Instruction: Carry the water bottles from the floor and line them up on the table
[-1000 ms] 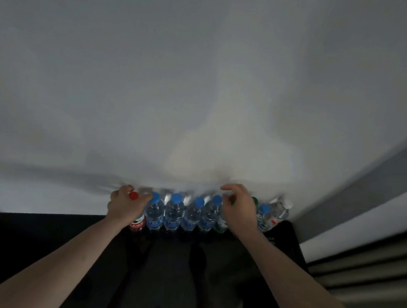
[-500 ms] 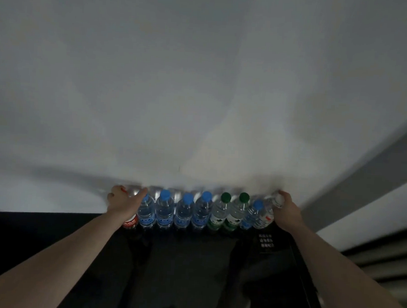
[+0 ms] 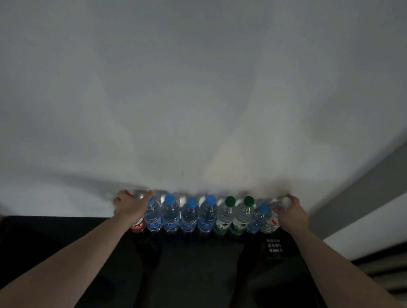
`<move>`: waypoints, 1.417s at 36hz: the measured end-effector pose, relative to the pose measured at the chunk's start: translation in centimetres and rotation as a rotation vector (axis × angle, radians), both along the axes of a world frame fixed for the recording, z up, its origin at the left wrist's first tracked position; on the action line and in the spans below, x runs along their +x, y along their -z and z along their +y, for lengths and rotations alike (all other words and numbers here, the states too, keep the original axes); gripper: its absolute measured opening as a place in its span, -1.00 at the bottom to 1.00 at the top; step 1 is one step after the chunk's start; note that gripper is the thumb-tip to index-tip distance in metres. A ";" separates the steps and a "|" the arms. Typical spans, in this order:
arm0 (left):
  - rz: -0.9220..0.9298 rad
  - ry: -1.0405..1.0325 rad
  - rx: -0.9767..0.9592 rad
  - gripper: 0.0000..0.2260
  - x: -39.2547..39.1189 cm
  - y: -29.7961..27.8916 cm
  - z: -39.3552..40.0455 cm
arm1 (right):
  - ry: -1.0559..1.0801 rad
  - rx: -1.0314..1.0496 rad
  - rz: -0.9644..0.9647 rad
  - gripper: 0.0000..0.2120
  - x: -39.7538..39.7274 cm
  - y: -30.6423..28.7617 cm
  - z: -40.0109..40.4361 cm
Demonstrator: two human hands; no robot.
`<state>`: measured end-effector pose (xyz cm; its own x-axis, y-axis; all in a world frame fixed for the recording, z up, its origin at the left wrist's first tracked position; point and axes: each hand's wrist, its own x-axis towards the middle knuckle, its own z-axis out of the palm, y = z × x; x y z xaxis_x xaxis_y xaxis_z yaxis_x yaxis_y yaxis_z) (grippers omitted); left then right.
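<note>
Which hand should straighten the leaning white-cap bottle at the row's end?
Right. The right hand already grips the white-cap bottle at that end; the left hand holds the red-label bottle at the opposite end.

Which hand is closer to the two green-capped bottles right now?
Right. The right hand grips the end bottle, two bottles right of the green-capped bottles. The left hand is at the row's far left end, past four blue-capped bottles.

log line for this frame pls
left hand: holds red-label end bottle | right hand: holds white-cap end bottle | row: upright on black table, against wall
</note>
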<state>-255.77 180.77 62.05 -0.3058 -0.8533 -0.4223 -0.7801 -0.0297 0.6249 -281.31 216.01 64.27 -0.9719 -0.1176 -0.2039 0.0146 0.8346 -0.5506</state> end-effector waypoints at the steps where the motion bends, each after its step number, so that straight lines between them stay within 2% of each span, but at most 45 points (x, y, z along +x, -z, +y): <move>1: -0.013 0.032 -0.053 -0.14 0.3 -0.1 0.3 | -0.006 -0.026 0.007 -0.51 0.4 0.0 0.0; 4: 0.020 0.239 -0.361 -0.26 1.8 -0.4 1.9 | -0.095 -0.017 0.145 -0.51 1.8 0.1 -0.2; 7: 0.042 0.593 -0.672 -0.41 3.0 -0.5 3.8 | -0.321 0.096 0.321 -0.45 3.5 0.2 -0.7; 10: -0.030 0.880 -0.699 -0.39 3.7 -0.5 5.2 | -0.486 0.093 0.432 -0.44 5.6 0.3 -1.9; 13: -0.099 1.009 -0.681 -0.37 3.8 0.0 6.2 | -0.620 0.117 0.416 -0.44 7.3 0.3 -3.5; 17: -0.193 1.029 -0.583 -0.33 3.6 -0.3 6.9 | -0.745 0.169 0.305 -0.42 8.9 0.6 -5.2; 28: -0.377 0.992 -0.450 -0.14 1.9 -3.6 9.4 | -0.727 0.302 0.152 -0.23 9.7 -0.3 -5.9; 33: -0.445 0.991 -0.468 -0.09 1.2 -4.1 11.0 | -0.689 0.311 0.084 -0.18 10.3 -1.1 -6.3; 39: -0.520 0.980 -0.467 -0.12 0.2 -5.4 11.6 | -0.706 0.323 0.069 -0.22 10.2 -2.3 -6.2; 45: -0.508 0.970 -0.440 -0.09 1.2 -6.1 11.9 | -0.705 0.279 0.078 -0.22 12.3 -2.8 -5.7; 51: -0.304 0.958 -0.417 -0.14 4.0 -7.7 12.1 | -0.712 0.156 0.124 -0.27 15.5 -4.1 -4.6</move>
<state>-251.81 192.85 69.80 -0.8522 -0.4101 -0.3249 -0.4902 0.8429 0.2217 -265.84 211.44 68.40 -0.6884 -0.7067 -0.1633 -0.6144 0.6878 -0.3867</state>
